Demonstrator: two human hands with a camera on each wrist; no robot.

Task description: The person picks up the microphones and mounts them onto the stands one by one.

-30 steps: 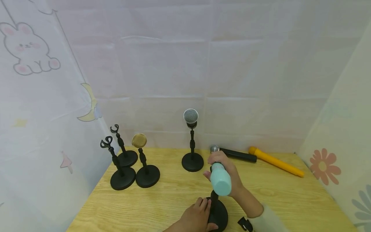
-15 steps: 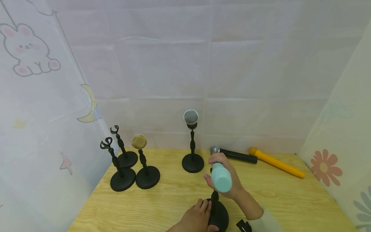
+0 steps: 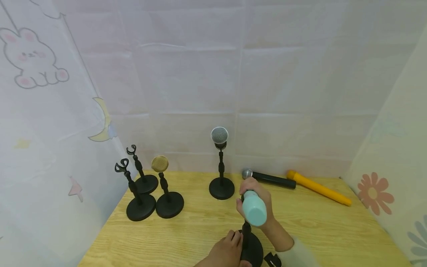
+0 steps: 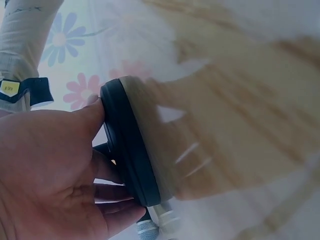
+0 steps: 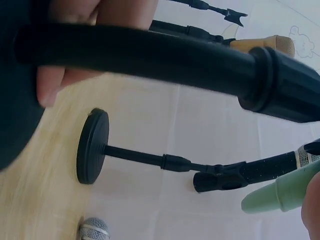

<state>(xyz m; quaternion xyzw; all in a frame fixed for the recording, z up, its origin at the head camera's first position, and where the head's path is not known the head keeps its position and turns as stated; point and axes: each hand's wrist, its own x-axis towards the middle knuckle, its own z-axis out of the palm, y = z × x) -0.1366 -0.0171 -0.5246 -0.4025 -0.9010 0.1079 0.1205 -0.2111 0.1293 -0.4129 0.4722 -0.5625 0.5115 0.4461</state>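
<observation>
In the head view my right hand [image 3: 261, 198] grips a mint-green microphone [image 3: 255, 212] at the top of a black desk microphone stand [image 3: 252, 246]. The microphone's tail end points toward me; its head is hidden by the hand. My left hand [image 3: 225, 250] holds the edge of the stand's round base, with thumb and fingers spread along it in the left wrist view, where the base [image 4: 130, 145] shows edge-on. The right wrist view has the stand's pole [image 5: 140, 55] across the top and the green microphone's tapered end [image 5: 270, 195] at lower right.
Behind stands a stand with a silver-headed microphone [image 3: 219, 135]. To the left are a stand with a gold-headed microphone [image 3: 160, 164] and two bare stands [image 3: 141, 208]. A black microphone [image 3: 273, 179] and an orange microphone [image 3: 320, 188] lie at the back right, on the wooden table [image 3: 186, 241].
My right wrist and forearm have shifted a little left, and the right fingers have closed in around the green microphone. The left hand stays on the base.
</observation>
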